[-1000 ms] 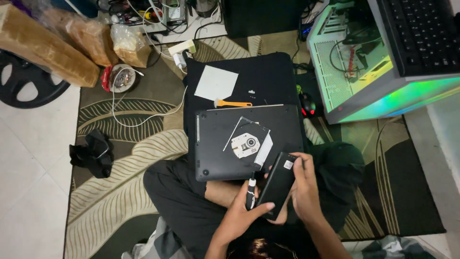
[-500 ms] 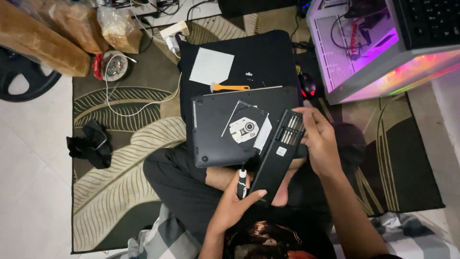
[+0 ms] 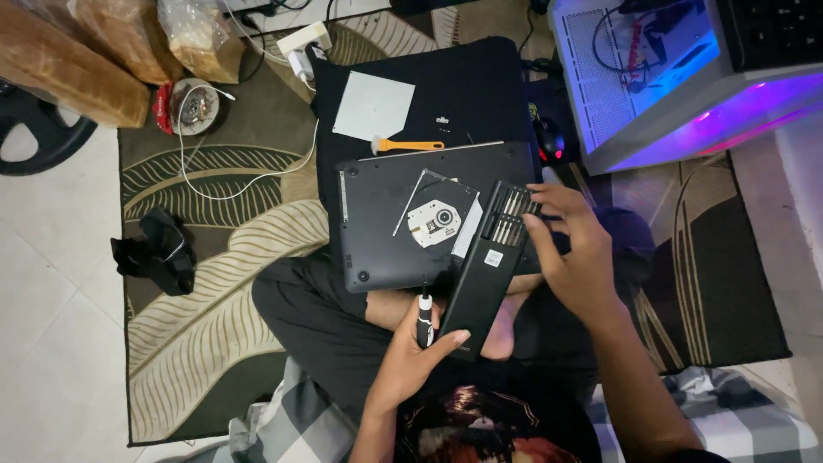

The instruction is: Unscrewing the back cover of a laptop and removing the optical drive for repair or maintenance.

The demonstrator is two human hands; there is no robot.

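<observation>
While the person sits cross-legged on a patterned rug (image 3: 214, 257), the left hand (image 3: 411, 356) comes up from below with its grip closed on two things at once: a slim black screwdriver handle (image 3: 424, 321), held upright between thumb and fingers, and the lower end of a long black bit case (image 3: 484, 270), which the thumb presses from the side. The right hand (image 3: 574, 253) reaches in from the right, wrist bent, fingertips (image 3: 533, 225) curled onto the row of metal bits (image 3: 513, 214) in the case's open upper end; whether they have pinched a bit I cannot tell.

The case lies tilted, its top over the right edge of an upturned black laptop (image 3: 386, 231) that rests on the person's lap and the rug. A silvery optical drive (image 3: 437, 221) sits partly pulled out in the laptop's underside.

Beyond the laptop lie a black sleeve (image 3: 480, 86) with a white sheet (image 3: 374, 106) and an orange pry tool (image 3: 410, 146). A lit computer case (image 3: 669, 94) crowds the upper right; open rug lies to the left, with a black cloth (image 3: 159, 251) near its edge.
</observation>
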